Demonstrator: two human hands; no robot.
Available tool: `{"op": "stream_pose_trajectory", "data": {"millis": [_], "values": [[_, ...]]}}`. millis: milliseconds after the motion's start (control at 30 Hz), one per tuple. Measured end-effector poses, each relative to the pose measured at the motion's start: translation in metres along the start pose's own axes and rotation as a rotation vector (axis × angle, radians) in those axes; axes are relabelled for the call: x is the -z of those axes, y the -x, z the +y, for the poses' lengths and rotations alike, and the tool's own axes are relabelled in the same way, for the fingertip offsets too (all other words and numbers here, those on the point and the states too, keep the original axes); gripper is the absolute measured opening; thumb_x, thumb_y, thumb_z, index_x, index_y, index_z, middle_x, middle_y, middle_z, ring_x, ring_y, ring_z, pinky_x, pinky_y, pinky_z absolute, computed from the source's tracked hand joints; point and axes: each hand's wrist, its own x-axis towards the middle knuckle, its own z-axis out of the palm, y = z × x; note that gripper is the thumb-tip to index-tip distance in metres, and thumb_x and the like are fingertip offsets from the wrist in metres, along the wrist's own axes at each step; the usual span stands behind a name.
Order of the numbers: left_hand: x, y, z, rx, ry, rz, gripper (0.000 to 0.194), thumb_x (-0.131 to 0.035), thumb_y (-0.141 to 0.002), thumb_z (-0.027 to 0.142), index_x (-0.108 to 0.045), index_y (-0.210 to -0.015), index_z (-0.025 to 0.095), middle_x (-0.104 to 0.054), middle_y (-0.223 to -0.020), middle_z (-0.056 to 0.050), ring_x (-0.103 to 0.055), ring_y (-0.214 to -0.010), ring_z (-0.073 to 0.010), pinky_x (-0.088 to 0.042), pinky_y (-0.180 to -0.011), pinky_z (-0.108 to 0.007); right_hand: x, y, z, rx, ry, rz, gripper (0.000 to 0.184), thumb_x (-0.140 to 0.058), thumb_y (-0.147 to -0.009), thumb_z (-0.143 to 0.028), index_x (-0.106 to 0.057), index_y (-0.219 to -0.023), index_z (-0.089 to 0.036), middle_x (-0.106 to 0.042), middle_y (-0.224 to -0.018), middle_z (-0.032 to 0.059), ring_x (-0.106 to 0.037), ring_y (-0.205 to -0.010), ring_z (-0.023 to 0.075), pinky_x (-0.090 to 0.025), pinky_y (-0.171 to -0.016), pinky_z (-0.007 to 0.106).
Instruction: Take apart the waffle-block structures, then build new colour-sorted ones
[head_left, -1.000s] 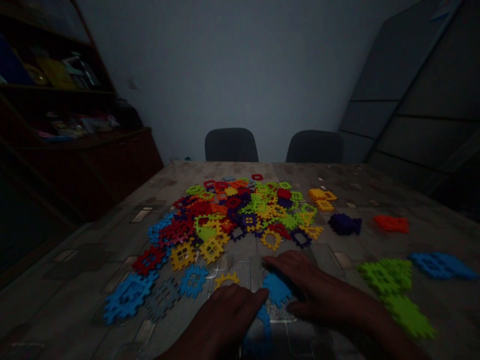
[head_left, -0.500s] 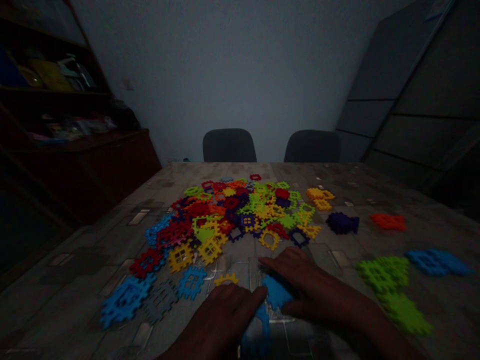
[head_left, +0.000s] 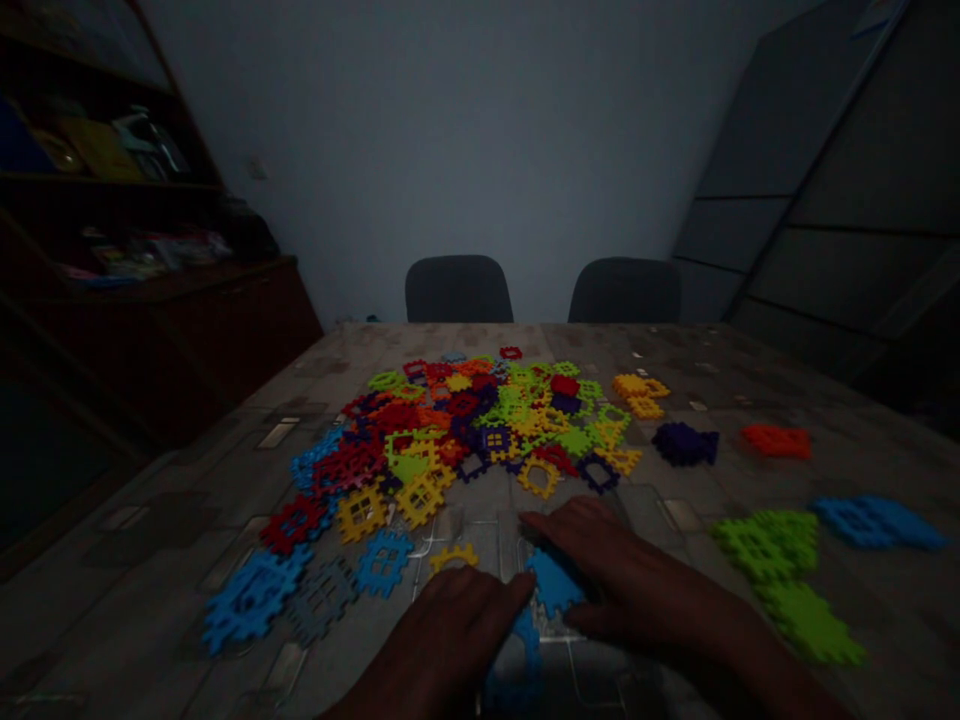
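Observation:
A solid blue interlocking plastic tile (head_left: pixel 553 583) lies near the table's front edge. My right hand (head_left: pixel 604 555) curls round its right side, thumb on the near side and fingers on the far side. Just below it, a second blue tile with an opening (head_left: pixel 521 655) is partly covered by my left hand (head_left: pixel 465 615). That hand's fingers are bent over this second tile, with one digit reaching to the solid tile's left edge; its other fingertips are hidden. A yellow tile (head_left: pixel 454 555) lies beyond my left hand, partly covered by it.
A wide pile of mixed-colour tiles (head_left: pixel 480 420) spreads across the table's middle. To the right lie sorted groups: yellow (head_left: pixel 640 395), purple (head_left: pixel 684 445), orange (head_left: pixel 776 441), blue (head_left: pixel 877 522) and green (head_left: pixel 787 575). Blue (head_left: pixel 255 598) and grey (head_left: pixel 322 598) tiles lie at left.

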Motion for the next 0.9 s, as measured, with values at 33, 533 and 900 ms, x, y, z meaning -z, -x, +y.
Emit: {"op": "stream_pose_trajectory", "data": {"millis": [33, 533, 900], "values": [[-0.001, 0.0, 0.0, 0.0, 0.0, 0.003, 0.119, -0.088, -0.066, 0.022, -0.012, -0.157, 0.033, -0.064, -0.118, -0.008, -0.06, -0.102, -0.0302, -0.046, -0.092, -0.045, -0.001, 0.0, 0.0, -0.002, 0.009, 0.0, 0.091, -0.07, -0.075, -0.013, -0.033, -0.158, -0.022, -0.054, -0.143, 0.0133, -0.044, -0.134, 0.0316, -0.031, -0.115, 0.052], [-0.003, 0.007, -0.023, -0.059, 0.036, 0.083, 0.106, -0.078, -0.082, 0.047, -0.007, -0.161, 0.036, -0.062, -0.135, -0.008, -0.061, -0.111, -0.0319, -0.052, -0.092, -0.043, 0.022, 0.009, -0.015, -0.081, 0.033, 0.105, 0.09, -0.067, -0.075, -0.015, -0.033, -0.158, -0.021, -0.05, -0.152, 0.0137, -0.039, -0.141, 0.0316, -0.026, -0.119, 0.051], [0.047, -0.001, 0.011, 0.03, 0.181, -0.032, 0.098, -0.078, -0.078, 0.011, -0.023, -0.154, 0.041, -0.061, -0.133, -0.003, -0.059, -0.116, -0.026, -0.048, -0.099, -0.042, -0.002, 0.004, 0.01, -0.019, 0.054, 0.079, 0.086, -0.069, -0.076, -0.014, -0.038, -0.155, -0.021, -0.056, -0.141, 0.0134, -0.047, -0.131, 0.0313, -0.033, -0.113, 0.052]]}}
